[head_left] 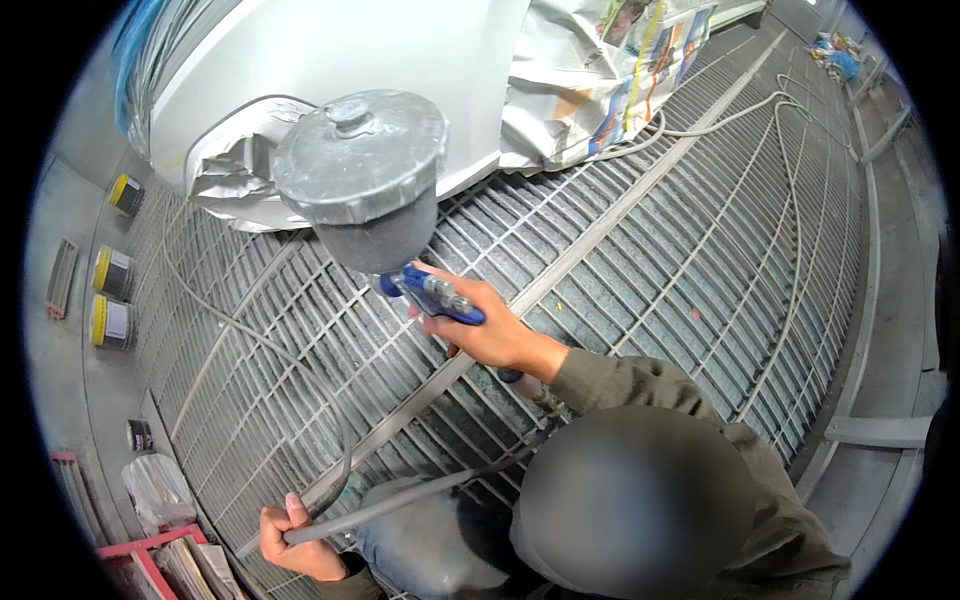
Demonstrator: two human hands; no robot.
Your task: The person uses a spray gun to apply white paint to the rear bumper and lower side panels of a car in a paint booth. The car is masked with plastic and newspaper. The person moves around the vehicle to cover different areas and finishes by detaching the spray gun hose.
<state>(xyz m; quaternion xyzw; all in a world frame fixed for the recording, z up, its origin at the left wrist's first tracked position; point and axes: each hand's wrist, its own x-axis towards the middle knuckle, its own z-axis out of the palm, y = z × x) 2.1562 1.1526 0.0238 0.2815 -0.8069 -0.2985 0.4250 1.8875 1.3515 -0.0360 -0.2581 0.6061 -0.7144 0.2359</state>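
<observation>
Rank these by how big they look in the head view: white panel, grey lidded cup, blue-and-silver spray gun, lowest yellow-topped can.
1. White panel
2. Grey lidded cup
3. Blue-and-silver spray gun, partly hidden
4. Lowest yellow-topped can; it's farther away, so real size is unsure

No text legible. Pale labels on yellow-topped cans, well left of right-hand fingers: too small.

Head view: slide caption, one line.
Right hand grips a blue spray gun with grey cup; left hand holds a grey hose above floor grating.
</observation>
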